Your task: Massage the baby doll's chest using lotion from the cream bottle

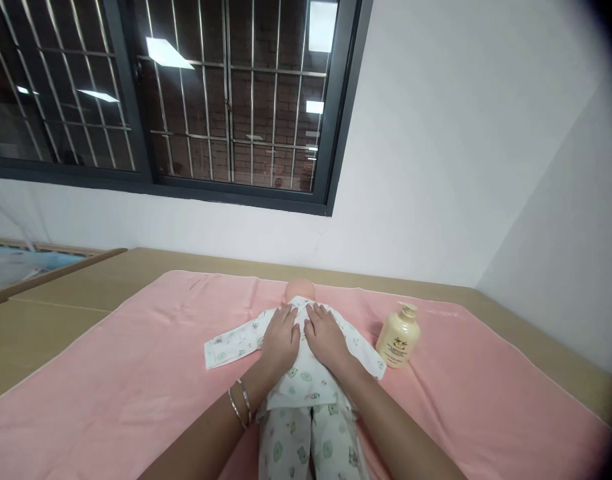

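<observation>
A baby doll (300, 291) lies on its back on a pink sheet (151, 380), its head pointing away from me. It wears a white printed top (306, 380) with the sleeves spread to both sides, and matching trousers (286, 443). My left hand (281, 340) rests flat on the left of the doll's chest, fingers stretched out. On the right of the chest, my right hand (326, 337) lies flat in the same way. The thumbs are close together near the middle. Two silver bangles (240, 403) circle my left wrist.
A cream pump bottle (399, 335) stands on the sheet by the doll's right-hand sleeve end. Beneath the sheet is a wooden surface (86, 293), with a white wall (411, 167) and a dark-framed barred window (236, 100) behind it. Bluish bedding (16, 263) shows at far left.
</observation>
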The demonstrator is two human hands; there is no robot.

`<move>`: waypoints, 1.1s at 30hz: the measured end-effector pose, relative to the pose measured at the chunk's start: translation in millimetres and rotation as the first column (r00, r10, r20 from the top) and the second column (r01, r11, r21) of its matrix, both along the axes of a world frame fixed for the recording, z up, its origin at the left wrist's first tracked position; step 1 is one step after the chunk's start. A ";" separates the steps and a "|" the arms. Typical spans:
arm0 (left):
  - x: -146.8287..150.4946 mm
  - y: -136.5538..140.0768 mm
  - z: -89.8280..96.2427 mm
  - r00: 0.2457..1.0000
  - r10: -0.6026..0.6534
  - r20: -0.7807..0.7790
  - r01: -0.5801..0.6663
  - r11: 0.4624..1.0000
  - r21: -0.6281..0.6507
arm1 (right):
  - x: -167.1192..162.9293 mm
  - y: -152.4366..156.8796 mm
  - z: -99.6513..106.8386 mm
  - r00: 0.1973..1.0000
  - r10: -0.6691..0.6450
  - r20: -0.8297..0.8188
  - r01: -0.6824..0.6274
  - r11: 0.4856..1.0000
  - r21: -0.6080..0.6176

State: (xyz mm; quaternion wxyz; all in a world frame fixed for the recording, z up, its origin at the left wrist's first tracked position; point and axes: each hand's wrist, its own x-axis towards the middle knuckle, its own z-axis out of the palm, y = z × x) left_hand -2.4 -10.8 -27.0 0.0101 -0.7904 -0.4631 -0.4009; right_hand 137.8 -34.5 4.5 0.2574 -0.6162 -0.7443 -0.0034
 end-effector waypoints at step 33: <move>-5.6 -0.6 -0.1 0.988 0.156 0.004 -0.153 0.974 -0.166 | -7.1 -5.2 -1.3 1.000 -0.021 -0.006 0.020 0.998 -0.064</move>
